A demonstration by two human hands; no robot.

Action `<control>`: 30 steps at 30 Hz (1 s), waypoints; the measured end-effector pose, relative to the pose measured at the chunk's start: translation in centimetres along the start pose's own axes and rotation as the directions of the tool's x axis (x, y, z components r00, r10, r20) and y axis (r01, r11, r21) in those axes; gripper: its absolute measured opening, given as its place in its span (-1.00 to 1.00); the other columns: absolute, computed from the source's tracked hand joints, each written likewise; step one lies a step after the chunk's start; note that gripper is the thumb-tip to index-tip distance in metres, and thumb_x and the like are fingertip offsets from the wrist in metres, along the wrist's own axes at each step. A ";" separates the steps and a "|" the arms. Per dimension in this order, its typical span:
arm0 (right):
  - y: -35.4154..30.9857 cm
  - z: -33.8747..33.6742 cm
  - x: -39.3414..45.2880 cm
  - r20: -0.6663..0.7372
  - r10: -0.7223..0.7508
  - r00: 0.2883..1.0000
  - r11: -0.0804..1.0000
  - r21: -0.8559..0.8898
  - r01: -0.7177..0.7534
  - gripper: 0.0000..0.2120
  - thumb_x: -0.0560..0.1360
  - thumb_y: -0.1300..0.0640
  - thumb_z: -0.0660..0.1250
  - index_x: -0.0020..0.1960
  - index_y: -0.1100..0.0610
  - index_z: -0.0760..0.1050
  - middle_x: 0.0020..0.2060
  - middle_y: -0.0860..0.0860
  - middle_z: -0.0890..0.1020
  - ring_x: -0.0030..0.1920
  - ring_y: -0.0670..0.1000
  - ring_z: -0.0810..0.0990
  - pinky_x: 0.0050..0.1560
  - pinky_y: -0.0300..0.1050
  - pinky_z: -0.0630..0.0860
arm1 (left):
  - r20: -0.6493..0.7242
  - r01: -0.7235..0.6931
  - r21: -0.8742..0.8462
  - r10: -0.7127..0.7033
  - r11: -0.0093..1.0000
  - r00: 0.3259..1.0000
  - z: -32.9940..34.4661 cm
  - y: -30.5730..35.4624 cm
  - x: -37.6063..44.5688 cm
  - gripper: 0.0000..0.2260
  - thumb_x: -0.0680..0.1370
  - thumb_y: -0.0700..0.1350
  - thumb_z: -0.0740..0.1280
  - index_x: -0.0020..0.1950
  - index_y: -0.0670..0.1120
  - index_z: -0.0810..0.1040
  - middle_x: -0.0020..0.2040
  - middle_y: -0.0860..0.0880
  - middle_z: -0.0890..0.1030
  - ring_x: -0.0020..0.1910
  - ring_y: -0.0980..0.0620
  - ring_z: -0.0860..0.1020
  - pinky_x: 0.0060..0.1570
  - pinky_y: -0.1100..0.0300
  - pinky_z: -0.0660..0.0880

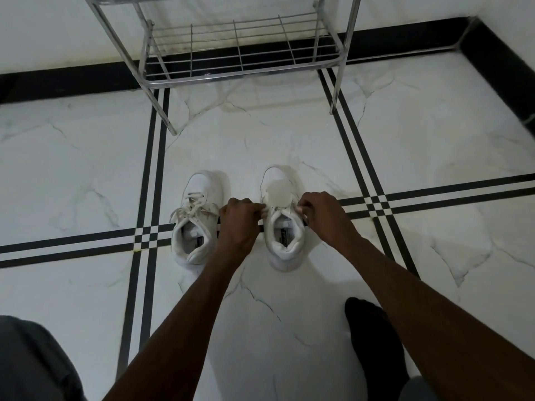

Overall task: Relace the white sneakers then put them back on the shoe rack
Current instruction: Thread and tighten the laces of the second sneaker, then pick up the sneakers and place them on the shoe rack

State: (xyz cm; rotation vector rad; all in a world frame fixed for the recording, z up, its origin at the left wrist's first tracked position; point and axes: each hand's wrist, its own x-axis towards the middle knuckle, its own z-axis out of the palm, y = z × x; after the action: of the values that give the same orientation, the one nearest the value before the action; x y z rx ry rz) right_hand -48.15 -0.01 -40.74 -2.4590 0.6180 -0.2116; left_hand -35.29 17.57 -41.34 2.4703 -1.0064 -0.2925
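Two white sneakers stand side by side on the marble floor, toes pointing away from me. The left sneaker (194, 221) has its laces threaded and lying loosely over the tongue. The right sneaker (282, 227) sits between my hands. My left hand (238, 219) pinches a white lace end at that shoe's left eyelet side. My right hand (321, 212) pinches the lace at its right side. The lace itself is mostly hidden by my fingers.
A metal wire shoe rack (240, 56) stands against the wall just beyond the sneakers, its bottom shelf bare. A black-socked foot (373, 337) rests on the floor at lower right, and my knee in grey cloth (31, 363) is at lower left.
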 end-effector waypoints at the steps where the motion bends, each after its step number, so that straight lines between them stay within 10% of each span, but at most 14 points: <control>1: -0.3 0.0 -0.1 0.006 0.005 1.000 0.997 -0.072 -0.004 -0.92 0.55 0.19 0.34 -0.10 0.12 0.59 -0.21 0.02 0.68 -0.15 0.06 0.62 -0.09 0.08 0.57 | -0.024 -0.036 0.051 0.037 0.998 0.999 -0.1 0.0 0.0 -0.85 0.59 -0.11 0.42 0.09 -0.02 0.76 -0.13 -0.08 0.71 -0.04 -0.20 0.59 -0.05 0.05 0.41; 11: -0.8 0.5 -0.4 -0.025 -0.143 0.989 0.873 -0.475 0.114 -0.75 0.38 0.41 0.25 -0.02 0.15 0.48 -0.20 0.07 0.62 -0.10 0.18 0.58 -0.12 0.09 0.44 | 0.021 -0.076 0.249 0.073 0.966 0.997 -0.9 0.3 -0.5 -0.85 0.43 0.01 0.56 -0.14 -0.05 0.73 -0.25 -0.06 0.71 -0.08 -0.17 0.57 -0.01 0.00 0.34; 19: -1.4 1.0 0.3 0.157 0.254 0.954 0.967 -0.069 -0.246 -0.92 0.63 0.15 0.20 -0.01 0.16 0.37 -0.17 0.07 0.52 -0.13 0.08 0.50 -0.17 -0.07 0.32 | 0.040 0.112 -0.139 -0.107 0.984 0.993 -1.0 0.6 -0.6 -0.65 0.50 -0.02 0.21 -0.16 -0.18 0.73 -0.21 -0.13 0.74 -0.19 -0.14 0.69 -0.18 -0.06 0.65; 24: -0.4 -1.3 0.5 0.636 0.329 0.698 0.659 0.374 -0.652 -0.40 0.46 -0.30 0.37 0.32 0.03 0.30 0.13 0.05 0.58 0.15 0.06 0.63 -0.12 0.00 0.65 | -0.122 0.085 -0.084 -0.095 0.993 0.988 -2.2 -0.6 -0.8 -0.71 0.58 -0.09 0.44 0.27 -0.15 0.65 0.24 -0.17 0.64 0.34 -0.20 0.48 0.28 0.00 0.45; 30: -1.9 0.6 0.7 0.565 0.205 0.800 0.813 0.357 -0.460 -0.37 0.37 -0.01 0.57 0.35 0.08 0.41 0.16 0.08 0.63 0.07 0.03 0.67 -0.11 0.08 0.71 | -0.310 0.265 -0.263 -0.342 0.928 0.887 -7.2 -4.8 -1.4 -0.59 0.65 0.05 0.33 0.40 -0.18 0.53 0.37 -0.18 0.58 0.44 -0.19 0.41 0.43 -0.06 0.33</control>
State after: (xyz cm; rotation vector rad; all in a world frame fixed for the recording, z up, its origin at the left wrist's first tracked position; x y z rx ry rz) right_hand -46.60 1.32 -40.09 -1.7640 0.6668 0.3824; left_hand -30.75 23.97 -37.33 2.3611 -0.4114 -0.0451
